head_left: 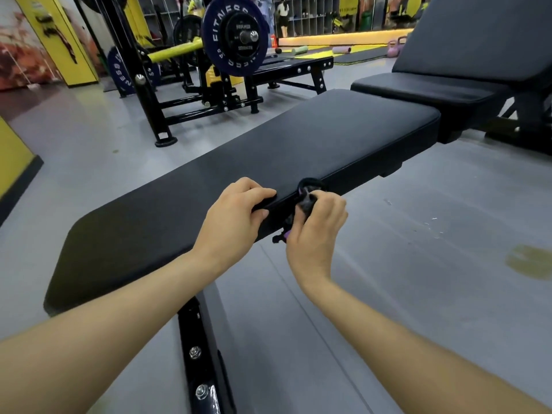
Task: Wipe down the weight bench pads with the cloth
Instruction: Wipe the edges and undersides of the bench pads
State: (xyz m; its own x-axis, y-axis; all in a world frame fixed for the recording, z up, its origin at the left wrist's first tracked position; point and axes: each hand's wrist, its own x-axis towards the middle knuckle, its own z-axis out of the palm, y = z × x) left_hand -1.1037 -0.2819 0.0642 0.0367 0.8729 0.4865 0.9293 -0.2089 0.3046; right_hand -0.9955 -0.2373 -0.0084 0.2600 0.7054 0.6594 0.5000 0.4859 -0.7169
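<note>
A long black bench pad [268, 150] runs from lower left to upper right across the view. My left hand [236, 216] rests on its near edge, fingers curled over the rim. Beside it my right hand [313, 228] grips a dark bunched cloth [307, 198] with a purple bit showing below, held against the pad's near side. Part of the cloth loops up onto the pad's top edge. A second, shorter seat pad [418, 91] and an inclined back pad [484, 34] lie beyond at the upper right.
The bench's black steel foot [200, 369] with bolts sticks out below my arms. A barbell rack with a blue weight plate [234, 34] stands at the back. Grey floor [418, 264] with a stain and wet spots spreads to the right.
</note>
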